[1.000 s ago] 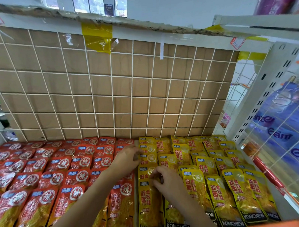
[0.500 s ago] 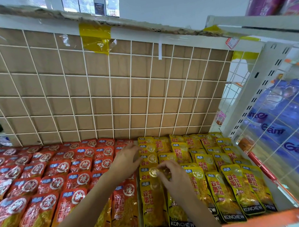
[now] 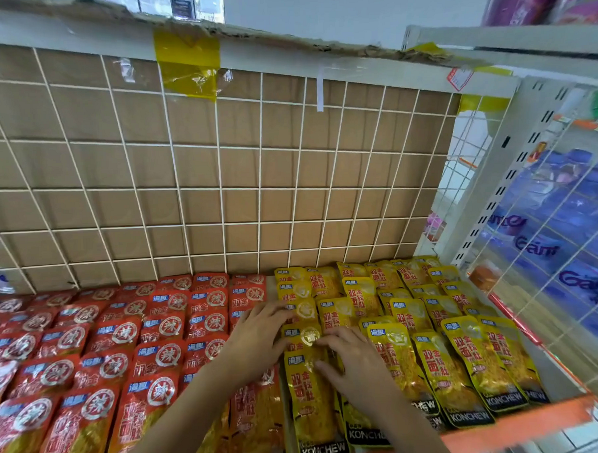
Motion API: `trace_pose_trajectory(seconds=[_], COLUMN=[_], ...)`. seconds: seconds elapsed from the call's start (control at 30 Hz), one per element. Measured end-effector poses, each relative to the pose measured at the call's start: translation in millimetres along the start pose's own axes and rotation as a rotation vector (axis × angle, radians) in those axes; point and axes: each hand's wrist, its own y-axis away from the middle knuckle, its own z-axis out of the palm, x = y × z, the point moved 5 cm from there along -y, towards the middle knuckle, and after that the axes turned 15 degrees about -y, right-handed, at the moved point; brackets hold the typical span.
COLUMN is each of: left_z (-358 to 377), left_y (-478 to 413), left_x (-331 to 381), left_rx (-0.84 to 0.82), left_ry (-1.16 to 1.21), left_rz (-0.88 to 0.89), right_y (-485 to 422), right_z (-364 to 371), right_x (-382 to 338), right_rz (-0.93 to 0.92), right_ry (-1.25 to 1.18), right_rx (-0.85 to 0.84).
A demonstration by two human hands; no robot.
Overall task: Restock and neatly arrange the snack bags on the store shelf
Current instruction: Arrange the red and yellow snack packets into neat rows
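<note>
Red snack bags (image 3: 118, 350) lie in overlapping rows on the left half of the shelf, yellow snack bags (image 3: 428, 326) on the right half. My left hand (image 3: 257, 334) rests flat where the red and yellow rows meet, its fingers touching the left edge of the leftmost yellow column. My right hand (image 3: 351, 364) lies with spread fingers on the second yellow column, its fingertips at the front yellow bag (image 3: 310, 400) of the leftmost column. Neither hand grips a bag.
A white wire grid backed by cardboard (image 3: 220, 181) closes the rear of the shelf. An orange price rail (image 3: 525, 425) runs along the front edge. A slotted white upright (image 3: 494, 170) and wire side panel stand at the right, with blue packs (image 3: 565, 235) behind.
Both hands have stayed on the leftmost yellow columns; the right hand slid slightly forward over the bags. The camera shifted a little, so the shelf sits lower in view.
</note>
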Motion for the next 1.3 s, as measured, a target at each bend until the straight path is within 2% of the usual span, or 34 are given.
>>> trace_pose_trajectory(seconds=[0.3,0.43,0.63,0.87,1.0,1.13,1.3], left_z=[-10,-14,-13,5,8,6,17], left_y=[-8,-13,-16,-26,-19,-13,-2], left_x=[-3,-2,24,39,37,38,44], left_rx=[0.106,0.107,0.119,0.115,0.148,0.159,0.118], left_ry=[0.040,0.075,0.438,0.624,0.795,0.966,1.014], left_rz=[-0.130,-0.183,-0.320,-0.562,-0.690,-0.726,-0.728], right_y=[-1,-5,-17,-30,-40,-47,-50], right_z=[-6,-16,-33,-35,-28,-16,-7], right_x=[0,7,26,28,21,15,19], right_rz=[0.017,0.008,0.072,0.002,-0.075,-0.108,-0.131], right_ry=[-0.034,-0.080,-0.097,-0.071,-0.056,-0.035,0.005], right_rx=[-0.064,-0.026,-0.002,-0.028,-0.114,-0.232,-0.274])
